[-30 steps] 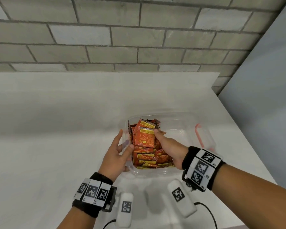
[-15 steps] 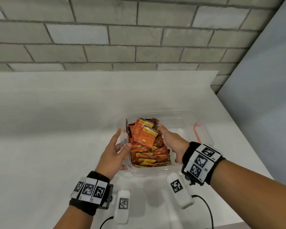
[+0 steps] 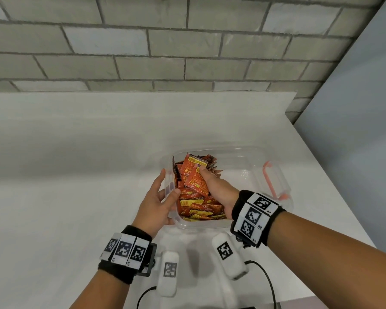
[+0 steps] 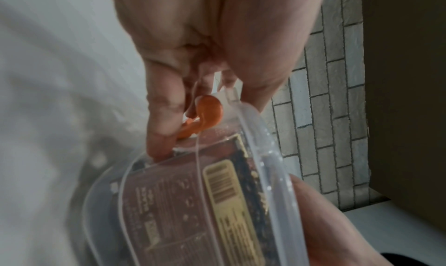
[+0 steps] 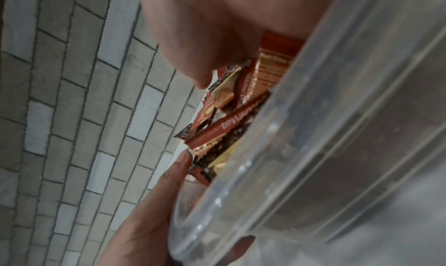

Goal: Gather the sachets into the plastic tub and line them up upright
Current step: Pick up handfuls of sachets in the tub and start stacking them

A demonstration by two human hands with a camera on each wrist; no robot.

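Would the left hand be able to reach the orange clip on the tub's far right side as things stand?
Probably not directly: the left hand holds the tub's left wall, and the right hand and sachets lie between it and the orange clip.

- Your head camera looks forward and down from above onto the white table (image 3: 76,175), both hands, the clear plastic tub (image 3: 243,157) and the brick wall (image 3: 165,41) behind.
- Your left wrist camera sits very close along the left hand (image 4: 193,41), facing the tub's near end wall (image 4: 169,203), blurred.
- Your right wrist camera looks along the right hand (image 5: 217,22), hard against the tub's side.
- All three views share the tub, the sachets (image 3: 196,181) and the brick wall.
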